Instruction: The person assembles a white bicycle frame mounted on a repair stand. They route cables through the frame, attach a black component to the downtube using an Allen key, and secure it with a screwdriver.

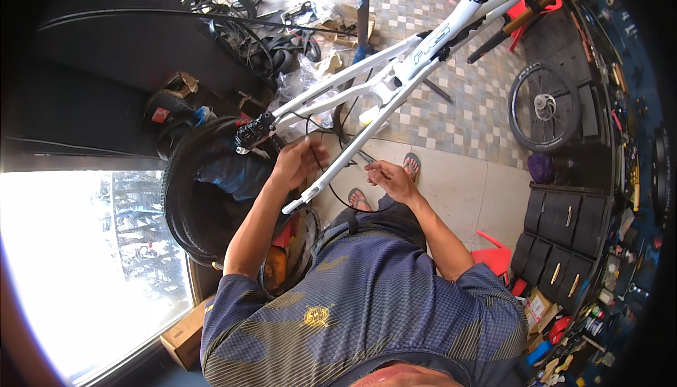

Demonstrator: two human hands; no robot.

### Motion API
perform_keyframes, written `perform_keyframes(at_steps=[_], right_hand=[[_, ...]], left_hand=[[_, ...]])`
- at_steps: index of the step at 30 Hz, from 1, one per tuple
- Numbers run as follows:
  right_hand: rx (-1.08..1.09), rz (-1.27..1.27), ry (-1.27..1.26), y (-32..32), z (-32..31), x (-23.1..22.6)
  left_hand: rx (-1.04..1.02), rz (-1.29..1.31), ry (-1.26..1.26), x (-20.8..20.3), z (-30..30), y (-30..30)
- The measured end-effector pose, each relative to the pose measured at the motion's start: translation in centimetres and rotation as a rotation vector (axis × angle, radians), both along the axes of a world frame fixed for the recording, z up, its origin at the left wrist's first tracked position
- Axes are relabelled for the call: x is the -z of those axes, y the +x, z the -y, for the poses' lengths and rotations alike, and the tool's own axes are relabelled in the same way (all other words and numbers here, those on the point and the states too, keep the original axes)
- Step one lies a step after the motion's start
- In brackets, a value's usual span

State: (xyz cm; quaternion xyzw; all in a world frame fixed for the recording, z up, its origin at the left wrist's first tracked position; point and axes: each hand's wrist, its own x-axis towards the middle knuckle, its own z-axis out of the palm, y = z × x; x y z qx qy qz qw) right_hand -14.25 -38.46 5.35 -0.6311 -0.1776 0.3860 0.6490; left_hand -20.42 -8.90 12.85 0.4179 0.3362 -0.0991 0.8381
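A white bicycle frame (395, 85) hangs slanted in front of me, its rear end toward me. A black rear derailleur (254, 133) is fixed at the end of one rear stay. Just beside it is my left hand (300, 162), its fingers loosely apart and slightly blurred; no grip on anything shows. A thin black cable (316, 163) hangs in a loop past those fingers and below the frame. Right of the lower stay, my right hand (392, 179) is closed in a pinch. A slim dark piece shows at its fingertips, too small to name.
A blue stand post (362, 6) rises behind the frame. Tyres (185, 196) are stacked at my left. A bicycle wheel (544, 106) leans at the right, near black drawers (553, 235) and a bench crowded with tools. A red stool (491, 256) stands close to my right elbow.
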Motion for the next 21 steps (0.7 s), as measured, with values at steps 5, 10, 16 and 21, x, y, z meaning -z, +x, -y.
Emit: perform_keyframes(at_steps=[5,10,16,21], right_hand=[[0.040,-0.004,-0.030,0.1,1.1,0.2],[0.013,0.089,-0.125,0.1,1.4,-0.3],[-0.025,0.197,-0.260,0.0,2.2,-1.3],[-0.073,0.284,-0.382,-0.6,2.9,-0.1]], left_hand=[[0.004,-0.020,0.122,-1.7,0.7,-1.5],[0.019,-0.010,0.219,-0.8,0.1,-0.1],[-0.090,-0.034,0.209,-1.1,-0.2,0.7],[-0.110,-0.087,0.087,-3.2,-0.9,1.2]])
